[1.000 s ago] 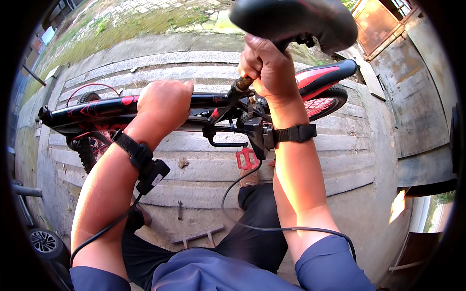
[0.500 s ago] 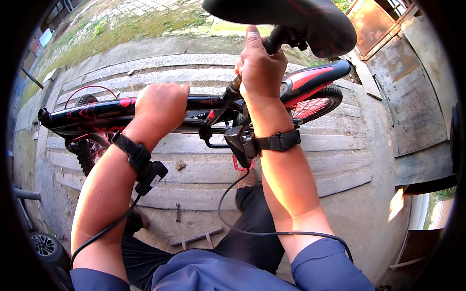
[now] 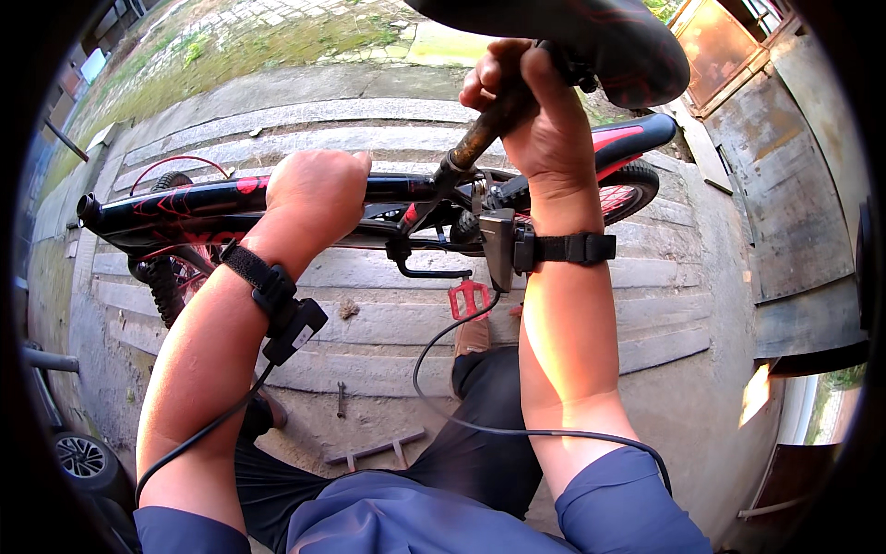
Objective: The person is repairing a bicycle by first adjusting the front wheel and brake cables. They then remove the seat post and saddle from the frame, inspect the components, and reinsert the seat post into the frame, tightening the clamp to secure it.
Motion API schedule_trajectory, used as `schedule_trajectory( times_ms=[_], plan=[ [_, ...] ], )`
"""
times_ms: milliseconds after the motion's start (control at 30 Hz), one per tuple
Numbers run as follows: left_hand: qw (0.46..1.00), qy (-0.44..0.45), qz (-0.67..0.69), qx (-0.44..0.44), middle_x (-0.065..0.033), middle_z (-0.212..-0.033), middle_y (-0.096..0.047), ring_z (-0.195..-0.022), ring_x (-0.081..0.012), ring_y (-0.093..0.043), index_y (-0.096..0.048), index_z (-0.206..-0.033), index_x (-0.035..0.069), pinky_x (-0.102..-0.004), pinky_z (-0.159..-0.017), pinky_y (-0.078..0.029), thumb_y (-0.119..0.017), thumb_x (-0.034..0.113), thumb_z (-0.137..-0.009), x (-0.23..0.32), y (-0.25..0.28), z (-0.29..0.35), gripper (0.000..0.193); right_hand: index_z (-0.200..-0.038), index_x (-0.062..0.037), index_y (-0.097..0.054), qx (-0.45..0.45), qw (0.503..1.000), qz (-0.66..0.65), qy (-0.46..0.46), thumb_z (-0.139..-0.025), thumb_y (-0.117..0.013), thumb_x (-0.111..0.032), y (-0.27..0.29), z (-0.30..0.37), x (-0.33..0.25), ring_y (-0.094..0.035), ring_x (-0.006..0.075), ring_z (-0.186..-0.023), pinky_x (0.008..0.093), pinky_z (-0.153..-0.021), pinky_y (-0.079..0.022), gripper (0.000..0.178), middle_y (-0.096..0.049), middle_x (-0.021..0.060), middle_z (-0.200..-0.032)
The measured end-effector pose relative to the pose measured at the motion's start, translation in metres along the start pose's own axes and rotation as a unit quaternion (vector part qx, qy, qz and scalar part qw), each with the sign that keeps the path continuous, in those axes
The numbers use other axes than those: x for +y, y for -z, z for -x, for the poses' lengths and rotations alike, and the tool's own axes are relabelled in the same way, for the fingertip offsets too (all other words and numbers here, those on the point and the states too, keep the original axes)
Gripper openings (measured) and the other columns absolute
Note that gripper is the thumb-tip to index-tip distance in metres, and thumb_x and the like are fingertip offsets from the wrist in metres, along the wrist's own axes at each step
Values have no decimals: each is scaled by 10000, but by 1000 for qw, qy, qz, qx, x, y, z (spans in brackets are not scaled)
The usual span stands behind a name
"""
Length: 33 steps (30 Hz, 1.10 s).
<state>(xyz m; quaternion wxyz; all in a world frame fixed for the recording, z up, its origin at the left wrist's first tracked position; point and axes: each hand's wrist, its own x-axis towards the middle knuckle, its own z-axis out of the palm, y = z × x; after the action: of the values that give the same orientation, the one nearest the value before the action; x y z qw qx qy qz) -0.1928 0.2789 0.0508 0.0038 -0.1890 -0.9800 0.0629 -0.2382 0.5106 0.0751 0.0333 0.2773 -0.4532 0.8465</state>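
Note:
A black and red bicycle frame (image 3: 217, 197) lies across in front of me, its head tube (image 3: 88, 209) at the left end. My left hand (image 3: 316, 196) is closed round the top tube, knuckles up. From the frame's right part a worn, brownish seat post (image 3: 475, 140) slants up to a black saddle (image 3: 591, 42). Just under the saddle, my right hand (image 3: 552, 138) has its fingers curled round the upper post, with the thumb pointing up. Behind that wrist are the rear mudguard (image 3: 637, 138) and rear wheel (image 3: 635, 192), partly hidden.
Below the frame is a red pedal (image 3: 469, 300). A spanner (image 3: 341, 400) and a metal bar piece (image 3: 377, 450) lie on the ground near my feet. Metal sheets (image 3: 784, 175) stand at the right; a car wheel (image 3: 83, 457) is at the lower left.
The saddle and upper seat post have shifted slightly right, and more of the worn post shows. My right hand has moved right and turned, its grip looser. My left hand stays on the top tube.

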Motion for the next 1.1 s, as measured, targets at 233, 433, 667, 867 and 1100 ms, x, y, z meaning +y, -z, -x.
schedule_trajectory(
  times_ms=[233,433,667,867,1100],
  plan=[
    [1000,-3,-9,10,-137,-818,-712,-794,-329,-713,-652,-928,67,-447,-705,-562,-719,207,-790,1,1,0,208,-1043,-66,-667,-103,991,-85,16,-724,-704,-736,28,-9,8,-652,240,-827,375,-773,-516,743,-669,83,-930],
    [1000,-1,-13,8,-136,-824,-713,-800,-327,-714,-651,-930,69,-446,-709,-564,-719,210,-792,2,2,1,209,-970,-113,-610,-90,995,-37,-15,-780,-708,-704,20,-13,3,-484,113,-594,308,-640,-418,629,-480,-29,-681],
    [1000,4,-15,11,-132,-832,-715,-808,-326,-714,-652,-936,69,-446,-714,-563,-715,207,-794,1,0,0,207,-1102,-159,-602,-38,999,18,15,-790,-719,-697,6,-9,3,-369,55,-520,262,-580,-364,632,-378,-84,-632],
    [1000,7,-11,-3,-136,-837,-715,-809,-327,-714,-655,-943,70,-446,-717,-563,-715,202,-794,0,1,-1,209,-1007,-161,-569,116,988,90,51,-805,-729,-673,-15,-4,5,-355,68,-494,275,-568,-362,573,-381,-77,-610],
    [1000,16,-8,-12,-140,-845,-717,-822,-326,-715,-654,-948,68,-443,-727,-564,-720,191,-789,2,3,0,211,-907,-135,-624,315,933,115,132,-851,-827,-272,-57,-12,5,-412,57,-438,231,-413,-338,252,-471,-62,-610]
  ],
)
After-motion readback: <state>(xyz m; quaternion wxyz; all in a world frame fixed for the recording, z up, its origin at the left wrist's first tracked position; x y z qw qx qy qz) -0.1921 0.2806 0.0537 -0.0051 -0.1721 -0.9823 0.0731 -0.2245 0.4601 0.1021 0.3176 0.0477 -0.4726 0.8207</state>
